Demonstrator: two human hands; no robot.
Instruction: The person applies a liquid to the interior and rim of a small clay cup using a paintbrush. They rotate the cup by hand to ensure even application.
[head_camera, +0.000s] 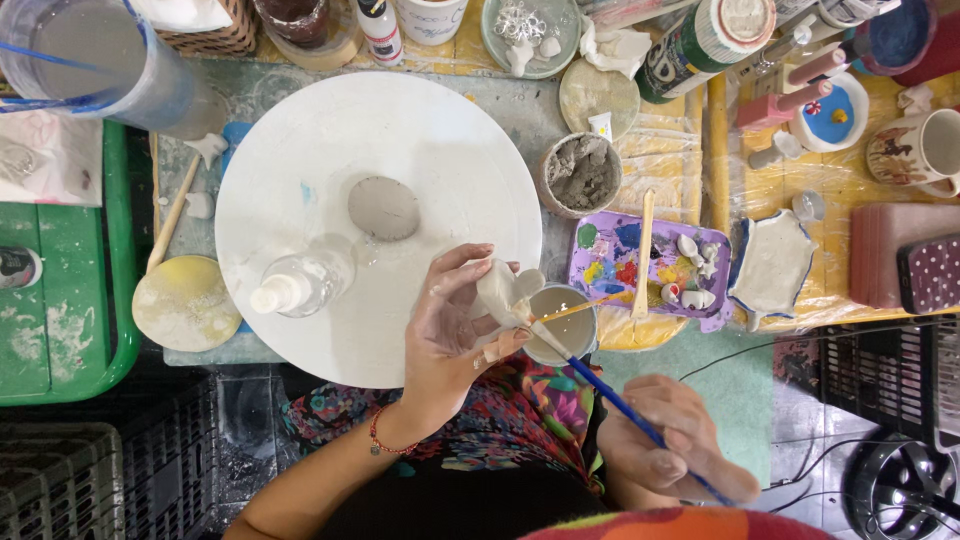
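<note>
Left hand: raised over the near edge of the large round white board, fingers curled closed around a small pale unfired clay figure, thumb and fingertips pinching it from both sides. Thin red bracelet at the wrist.

Right hand: low at the near right, off the tabletop, fingers closed on the blue handle of a thin paintbrush. Brush angled up and to the left, tip touching the underside of the clay figure.

Directly behind the figure, at the near edge of the tabletop: small round cup of murky liquid, just beside the right rim of the board.

On the board: flat grey clay disc near the centre; clear plastic bottle with white nozzle lying on its side, near-left of the disc.

Right of the cup: purple paint palette with coloured blobs and small white pieces, a wooden stick laid across it. Beyond the palette: round tub of grey clay slip.

Left edge of the tabletop: yellow round sponge with a wooden-handled tool above it. Green tray further left, apart from the board.

Right side: white scalloped ceramic dish on yellow plastic sheeting.
</note>
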